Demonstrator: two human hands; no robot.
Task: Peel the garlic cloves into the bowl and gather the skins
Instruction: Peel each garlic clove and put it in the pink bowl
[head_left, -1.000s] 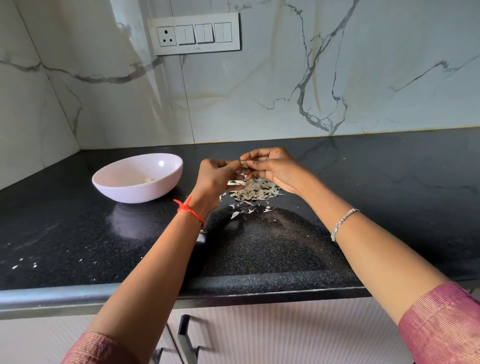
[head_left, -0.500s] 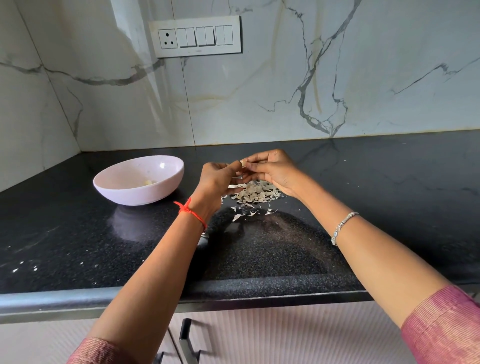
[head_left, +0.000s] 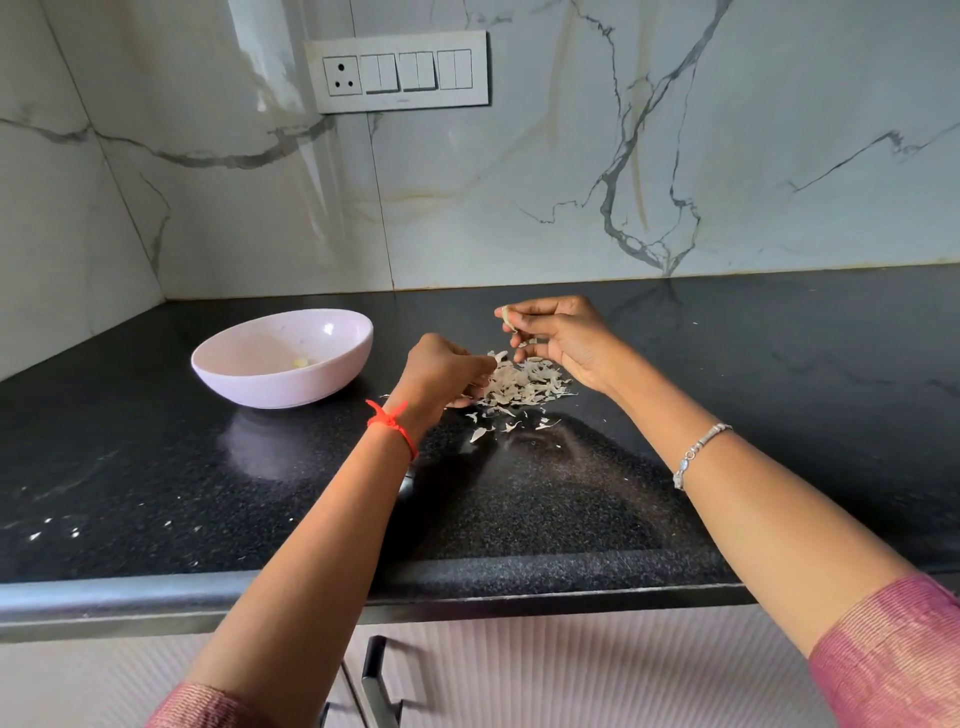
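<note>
A pale pink bowl (head_left: 343, 332) stands on the black counter, left of my hands, with a peeled garlic clove (head_left: 301, 362) inside. A pile of papery garlic skins (head_left: 524, 387) lies between my hands, with a few loose flakes (head_left: 478, 434) in front of it. My right hand (head_left: 563, 338) is raised just above the pile and pinches a garlic clove (head_left: 508, 318) at its fingertips. My left hand (head_left: 444, 371) is lower, at the pile's left edge. Its fingers are curled and a strip of skin (head_left: 497, 356) shows at their tips.
The black granite counter (head_left: 779, 395) runs to a marble wall behind and on the left. A switch panel (head_left: 400, 73) is mounted on the back wall. Small white specks (head_left: 52, 527) lie near the counter's front left. Below the front edge are cabinet doors with a dark handle (head_left: 374, 680).
My hands were together on the clove; now they have parted. The left hand has dropped toward the pile with a skin strip, and the right hand keeps the clove raised.
</note>
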